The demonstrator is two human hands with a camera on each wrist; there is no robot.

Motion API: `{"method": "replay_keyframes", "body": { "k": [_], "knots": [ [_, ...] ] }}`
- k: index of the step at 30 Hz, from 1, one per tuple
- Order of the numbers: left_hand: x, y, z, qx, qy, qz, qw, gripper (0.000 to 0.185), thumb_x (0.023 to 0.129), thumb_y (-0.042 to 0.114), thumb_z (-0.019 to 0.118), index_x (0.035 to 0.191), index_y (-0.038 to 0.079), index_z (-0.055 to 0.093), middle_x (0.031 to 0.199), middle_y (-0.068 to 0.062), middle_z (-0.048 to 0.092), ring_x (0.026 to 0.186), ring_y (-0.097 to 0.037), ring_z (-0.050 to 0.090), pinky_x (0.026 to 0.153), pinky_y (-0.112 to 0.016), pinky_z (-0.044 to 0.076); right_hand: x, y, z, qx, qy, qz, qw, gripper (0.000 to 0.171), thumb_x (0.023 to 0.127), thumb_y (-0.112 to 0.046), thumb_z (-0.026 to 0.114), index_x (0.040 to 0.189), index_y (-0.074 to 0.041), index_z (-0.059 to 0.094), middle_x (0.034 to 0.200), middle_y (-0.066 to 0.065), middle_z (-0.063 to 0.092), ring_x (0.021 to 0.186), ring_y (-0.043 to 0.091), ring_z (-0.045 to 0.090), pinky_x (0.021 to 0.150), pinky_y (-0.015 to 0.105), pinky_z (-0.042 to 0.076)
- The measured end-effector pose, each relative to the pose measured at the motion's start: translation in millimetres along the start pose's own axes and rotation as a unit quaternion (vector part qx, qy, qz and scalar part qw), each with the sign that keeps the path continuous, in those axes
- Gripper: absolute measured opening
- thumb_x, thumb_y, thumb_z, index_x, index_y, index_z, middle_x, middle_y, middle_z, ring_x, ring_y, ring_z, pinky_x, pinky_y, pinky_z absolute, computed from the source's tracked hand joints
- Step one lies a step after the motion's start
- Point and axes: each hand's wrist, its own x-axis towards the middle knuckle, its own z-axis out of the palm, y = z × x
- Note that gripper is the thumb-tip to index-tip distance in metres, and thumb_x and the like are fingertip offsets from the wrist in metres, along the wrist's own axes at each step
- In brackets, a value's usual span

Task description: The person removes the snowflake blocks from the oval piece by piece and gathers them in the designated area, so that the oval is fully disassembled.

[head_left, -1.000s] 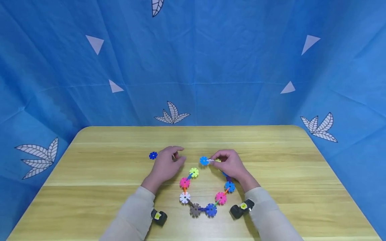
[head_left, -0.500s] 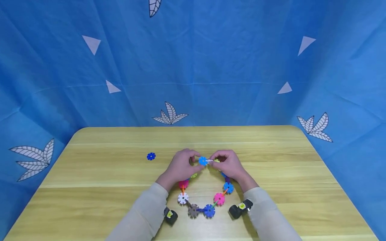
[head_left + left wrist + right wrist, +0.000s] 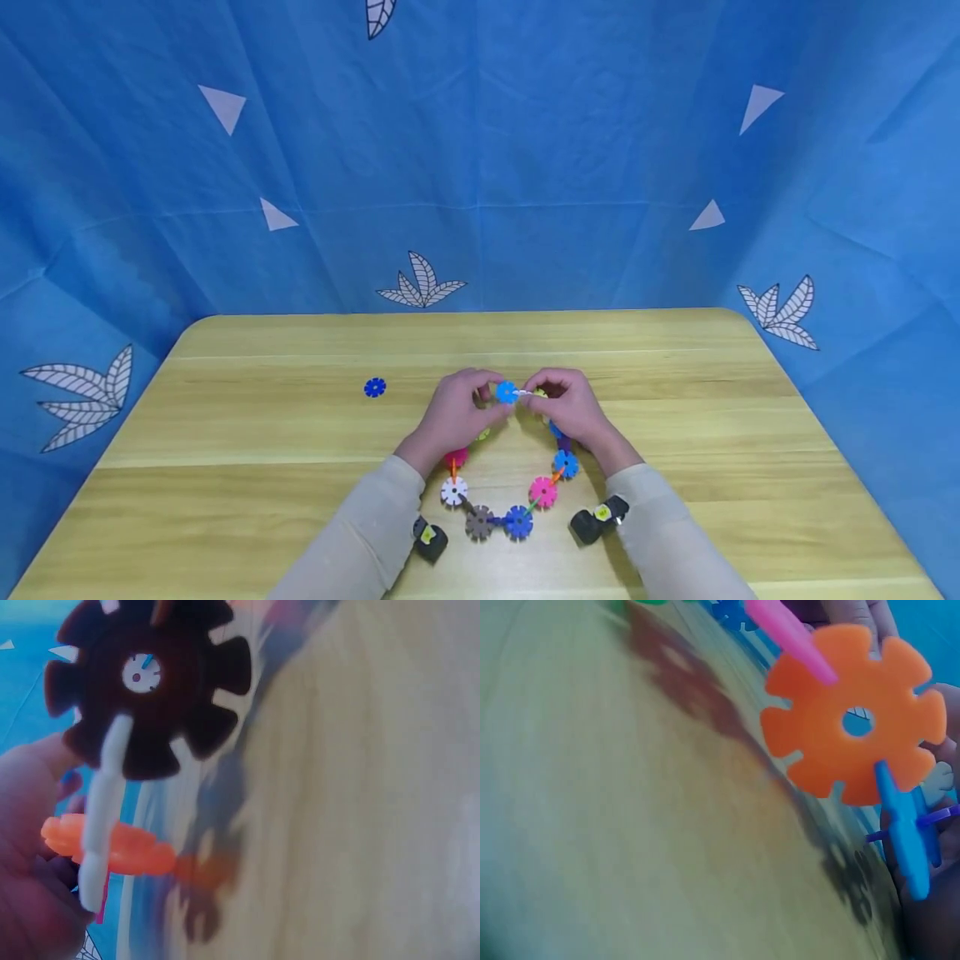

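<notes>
Low in the frame I saw the chain [image 3: 517,521] of discs curving up toward both hands. My left hand [image 3: 448,414] had come across from the left a second earlier and now pinched the blue disc [image 3: 506,392] at centre. My right hand [image 3: 572,408] pinched the white rod [image 3: 524,392] joined to it. That suggested the loop was closing. A spare disc [image 3: 374,387] lay further left on the table [image 3: 675,367].

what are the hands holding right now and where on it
Both hands pinch the top of the chain of coloured discs: the left hand and the right hand meet at the light blue disc, gripping either side of it.
</notes>
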Motion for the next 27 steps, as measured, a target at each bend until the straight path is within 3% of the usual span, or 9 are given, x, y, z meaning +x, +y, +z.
{"method": "replay_keyframes", "body": {
  "k": [4,6,12,20,27],
  "knots": [
    [-0.7,3.9,0.1,-0.005,0.020,0.009,0.9997,0.037,0.082,0.032,0.073,0.115,0.018,0.066,0.078,0.007,0.053,0.073,-0.011,0.049,0.060,-0.028,0.046,-2.1,-2.2,0.7,0.032,0.020,0.021,0.999,0.005,0.080,0.009,0.066,0.085,0.007,0.066,0.082,0.021,0.063,0.058,0.020,0.045,0.055,0.027,0.040],
    [-1.8,6.0,-0.5,-0.001,0.028,0.014,0.9995,0.039,0.082,0.033,0.073,0.117,0.016,0.065,0.077,0.008,0.051,0.071,-0.009,0.048,0.060,-0.028,0.045,-2.9,2.7,2.3,0.064,0.032,0.040,0.997,0.005,0.081,0.008,0.067,0.085,0.007,0.066,0.083,0.021,0.062,0.061,0.023,0.052,0.057,0.029,0.045],
    [-2.2,9.3,1.2,0.003,0.030,0.023,0.9993,0.039,0.083,0.035,0.072,0.115,0.014,0.065,0.078,0.008,0.051,0.067,-0.010,0.047,0.056,-0.026,0.043,-5.6,18.9,4.8,0.148,0.050,0.081,0.984,0.012,0.080,0.006,0.068,0.088,0.012,0.062,0.084,0.023,0.062,0.069,0.027,0.066,0.065,0.044,0.054],
    [-0.8,8.7,6.2,0.022,0.022,0.036,0.9989,0.049,0.082,0.042,0.071,0.120,0.013,0.064,0.079,0.010,0.051,0.067,-0.009,0.045,0.058,-0.027,0.043,-5.7,23.2,3.3,0.126,0.049,0.078,0.988,0.009,0.079,0.009,0.067,0.087,0.010,0.065,0.082,0.024,0.063,0.065,0.022,0.065,0.062,0.044,0.054],
    [-3.9,8.6,4.4,0.034,0.031,0.060,0.9971,0.041,0.082,0.039,0.072,0.113,0.013,0.067,0.074,0.009,0.048,0.067,-0.008,0.043,0.057,-0.025,0.041,-4.7,23.8,2.5,0.109,0.043,0.071,0.991,0.006,0.078,0.009,0.068,0.083,0.008,0.066,0.077,0.024,0.063,0.060,0.022,0.064,0.058,0.038,0.054]
  ]
}}
